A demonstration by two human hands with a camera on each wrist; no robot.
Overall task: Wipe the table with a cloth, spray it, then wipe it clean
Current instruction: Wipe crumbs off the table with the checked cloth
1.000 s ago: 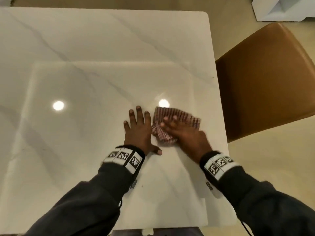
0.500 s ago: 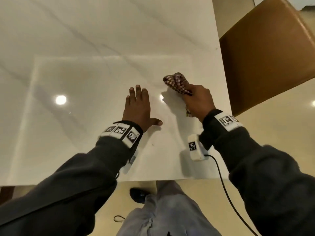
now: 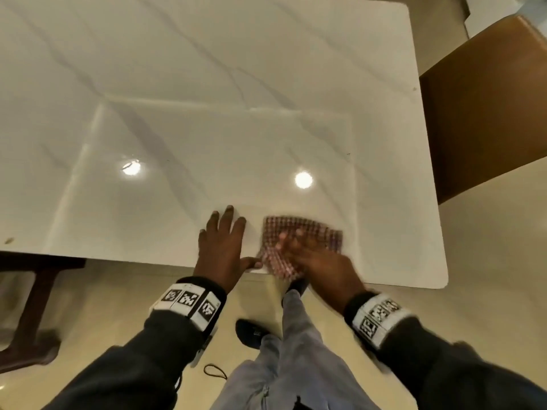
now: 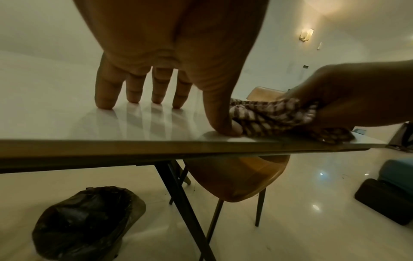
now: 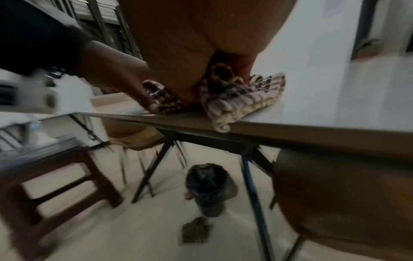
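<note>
At the near edge of one white marble table (image 3: 207, 84), one checked cloth (image 3: 302, 241) is pressed flat under the right hand (image 3: 319, 261), fingers extended. One left hand (image 3: 220, 250) is laid flat beside it, thumb touching the cloth. No writing can be read.

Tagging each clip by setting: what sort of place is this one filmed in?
Most likely a dining area in a home. A white marble-look table has tan upholstered chairs drawn up to it, a wall lamp glows on a plain wall, and a bin lined with a black bag stands on the glossy tiled floor.
</note>
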